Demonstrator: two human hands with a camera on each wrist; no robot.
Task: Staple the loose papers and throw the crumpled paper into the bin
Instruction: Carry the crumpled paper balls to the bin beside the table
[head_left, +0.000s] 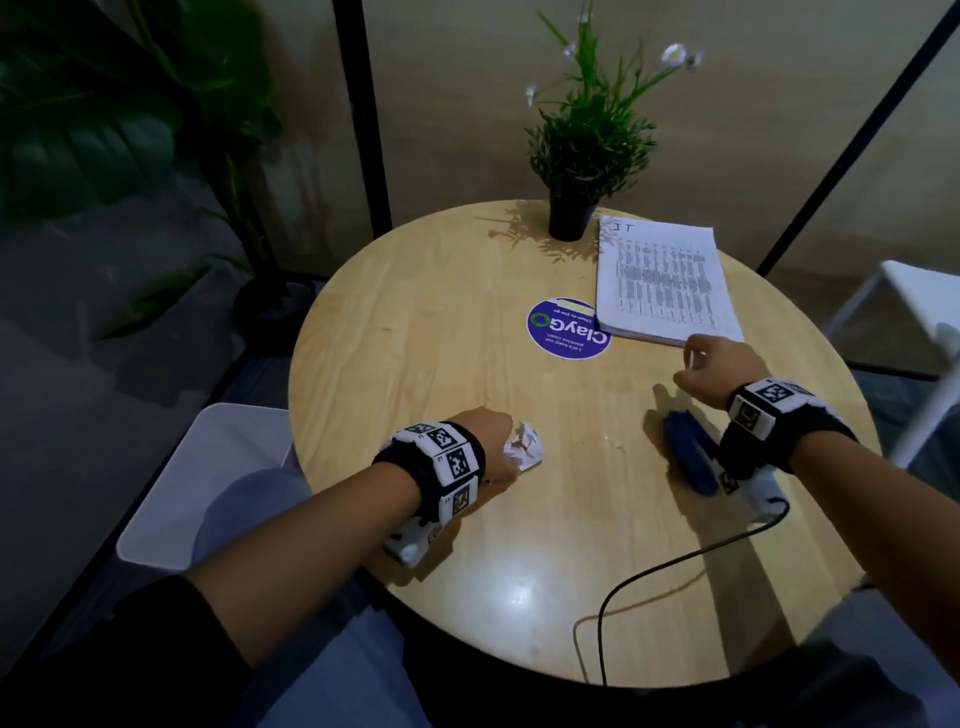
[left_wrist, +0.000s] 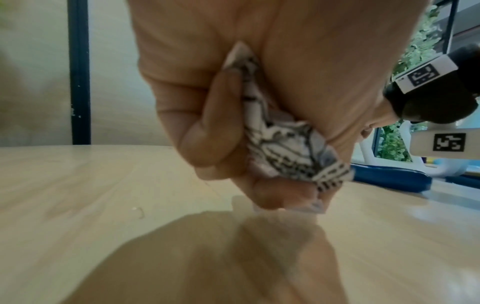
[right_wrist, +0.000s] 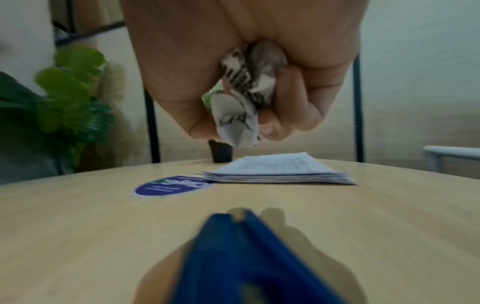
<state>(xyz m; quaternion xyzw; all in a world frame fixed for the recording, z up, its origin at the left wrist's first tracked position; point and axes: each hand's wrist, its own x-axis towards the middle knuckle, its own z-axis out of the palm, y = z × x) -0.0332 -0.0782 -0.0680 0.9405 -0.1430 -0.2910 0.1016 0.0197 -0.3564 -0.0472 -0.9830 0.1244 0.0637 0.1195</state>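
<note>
My left hand (head_left: 498, 441) rests low on the round wooden table (head_left: 415, 322) and grips a crumpled printed paper (head_left: 523, 448); in the left wrist view the fingers (left_wrist: 207, 139) curl round that paper ball (left_wrist: 280, 148). My right hand (head_left: 698, 366) hovers just before the stack of loose printed papers (head_left: 665, 280), and the right wrist view shows it clenched round a second crumpled paper (right_wrist: 241, 98). A blue stapler (head_left: 688, 454) lies on the table under my right wrist, also visible close up as the stapler (right_wrist: 246, 257). The paper stack (right_wrist: 278, 170) lies flat.
A potted plant (head_left: 571, 218) stands at the table's far edge beside the papers. A round purple sticker (head_left: 567, 328) marks the middle. A white bin-like container (head_left: 208, 483) sits left below the table, a white chair (head_left: 914, 296) to the right. A black cable (head_left: 649, 571) crosses the near side.
</note>
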